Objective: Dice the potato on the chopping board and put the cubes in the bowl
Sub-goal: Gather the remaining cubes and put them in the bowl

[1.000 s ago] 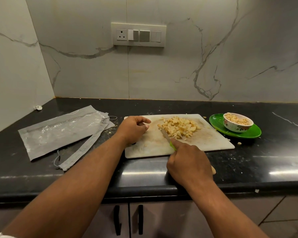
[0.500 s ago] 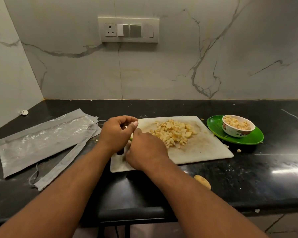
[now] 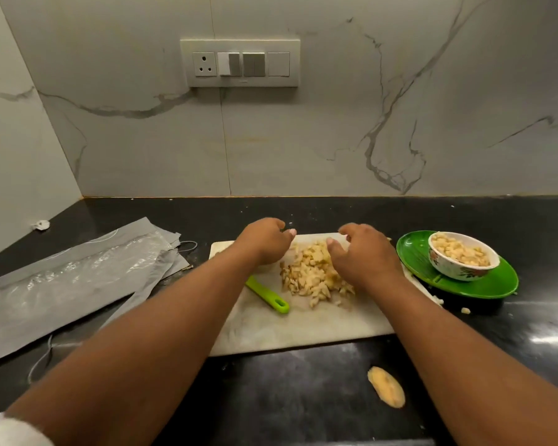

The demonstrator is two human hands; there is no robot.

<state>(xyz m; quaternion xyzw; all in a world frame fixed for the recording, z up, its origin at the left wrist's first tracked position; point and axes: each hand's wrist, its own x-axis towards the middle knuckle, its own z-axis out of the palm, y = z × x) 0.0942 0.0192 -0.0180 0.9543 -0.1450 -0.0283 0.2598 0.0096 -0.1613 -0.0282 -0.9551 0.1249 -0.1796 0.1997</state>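
Knife's down, both hands now on the pile

The chopping board [image 3: 303,329] hasn't moved, and the green plate [image 3: 484,284] with the bowl [image 3: 464,263], already part full, sits just right of it. A second ago the right hand [image 3: 364,255] was cutting; now it and the left hand [image 3: 264,243] flank the potato cubes [image 3: 313,272], fingers loosely curled, gripping nothing I can see. The knife [image 3: 266,294] lies dropped on the board under the left forearm. Looks like dicing's done and scooping comes next. One stray potato slice [image 3: 386,386] is on the counter.
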